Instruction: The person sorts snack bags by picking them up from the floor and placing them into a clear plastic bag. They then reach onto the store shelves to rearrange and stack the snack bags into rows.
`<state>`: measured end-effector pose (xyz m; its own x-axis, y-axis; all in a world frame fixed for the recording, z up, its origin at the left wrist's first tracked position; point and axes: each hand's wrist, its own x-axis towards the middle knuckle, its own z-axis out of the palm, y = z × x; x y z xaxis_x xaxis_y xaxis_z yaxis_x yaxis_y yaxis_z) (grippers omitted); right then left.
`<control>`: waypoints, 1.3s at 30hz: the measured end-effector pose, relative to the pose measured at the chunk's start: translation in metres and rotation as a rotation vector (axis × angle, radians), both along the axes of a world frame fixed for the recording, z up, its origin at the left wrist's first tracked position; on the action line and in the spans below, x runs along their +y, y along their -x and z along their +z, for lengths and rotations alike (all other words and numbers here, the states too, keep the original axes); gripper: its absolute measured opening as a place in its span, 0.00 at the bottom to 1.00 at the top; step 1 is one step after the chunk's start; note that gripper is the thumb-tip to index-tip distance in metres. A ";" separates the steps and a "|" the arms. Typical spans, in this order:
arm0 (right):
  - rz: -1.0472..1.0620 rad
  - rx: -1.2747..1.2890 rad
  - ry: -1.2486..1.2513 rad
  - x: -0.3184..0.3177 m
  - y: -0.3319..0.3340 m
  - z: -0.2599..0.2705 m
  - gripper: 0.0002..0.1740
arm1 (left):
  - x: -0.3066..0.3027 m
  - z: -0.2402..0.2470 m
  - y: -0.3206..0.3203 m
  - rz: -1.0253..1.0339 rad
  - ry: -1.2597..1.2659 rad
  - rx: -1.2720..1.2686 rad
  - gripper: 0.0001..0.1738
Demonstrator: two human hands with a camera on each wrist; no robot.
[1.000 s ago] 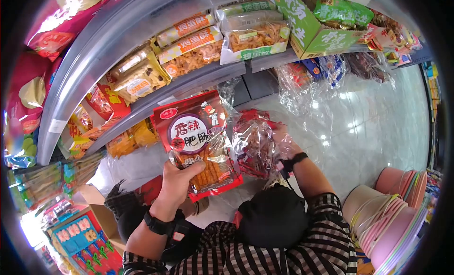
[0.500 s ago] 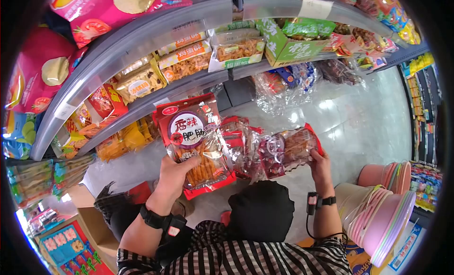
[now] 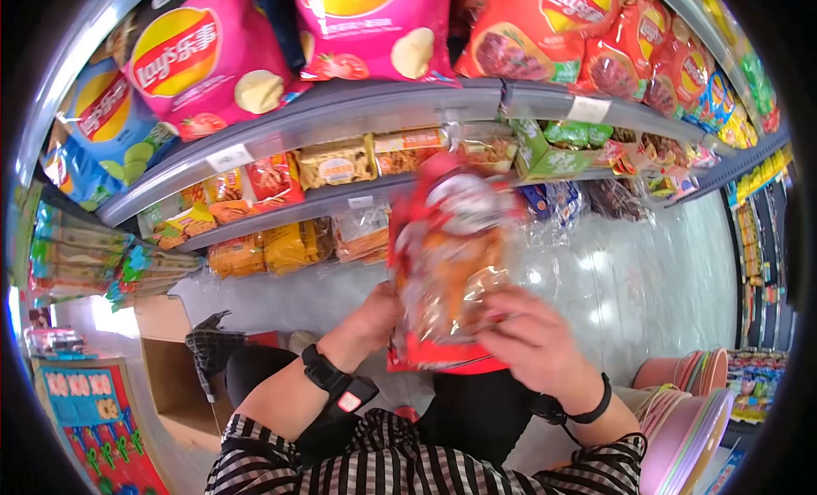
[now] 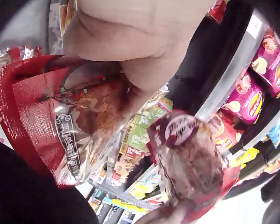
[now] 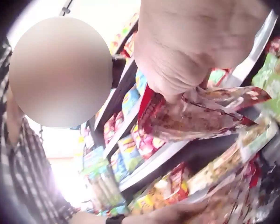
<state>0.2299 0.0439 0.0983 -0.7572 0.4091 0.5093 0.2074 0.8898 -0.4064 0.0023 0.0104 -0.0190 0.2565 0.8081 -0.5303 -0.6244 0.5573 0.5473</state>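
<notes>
In front of the body my left hand (image 3: 372, 319) grips a red snack packet (image 4: 25, 100) by its lower side; its clear window shows brown food. My right hand (image 3: 532, 337) pinches the end of a second packet (image 4: 191, 154), clear with red ends and a round white-and-purple label. In the head view this second packet overlaps the first, and both are blurred. From the right wrist, my right hand (image 5: 196, 51) is above its crinkled packet (image 5: 196, 116), with fingertips hidden behind the film. The left hand's packet lies lower in that view.
Shelves ahead carry Lay's chip bags (image 3: 183, 57) above and biscuit packs (image 3: 336, 163) below. Bagged snacks (image 3: 298, 248) lie under the lower shelf. A cardboard box (image 3: 166, 367) stands at left, stacked plastic tubs (image 3: 689, 427) at right. Another person's blurred face shows in the right wrist view.
My right hand has brought its packet from the right, leftward over the one in my left hand. Both hands now sit closer together, and the head view shows more of the upper shelf.
</notes>
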 end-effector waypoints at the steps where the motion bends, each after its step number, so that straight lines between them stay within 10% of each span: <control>1: 0.012 0.002 -0.007 -0.003 0.006 -0.005 0.10 | 0.000 0.012 0.002 0.001 0.023 0.051 0.16; 13: 0.184 -0.336 0.357 -0.004 0.025 0.010 0.17 | -0.015 0.015 0.029 0.100 -0.014 0.044 0.18; 16: 0.124 -0.133 0.640 0.009 0.019 0.006 0.29 | -0.018 0.018 0.029 0.128 -0.019 -0.006 0.17; 19: -0.459 0.277 0.961 0.024 0.023 -0.042 0.43 | -0.022 0.026 0.024 0.082 -0.028 -0.012 0.18; 21: -0.373 0.353 1.738 0.034 0.032 -0.052 0.51 | -0.024 0.022 0.016 0.099 -0.039 -0.040 0.17; 39: -0.367 0.377 1.413 0.008 0.066 -0.050 0.54 | -0.018 0.020 0.012 0.155 0.041 0.210 0.19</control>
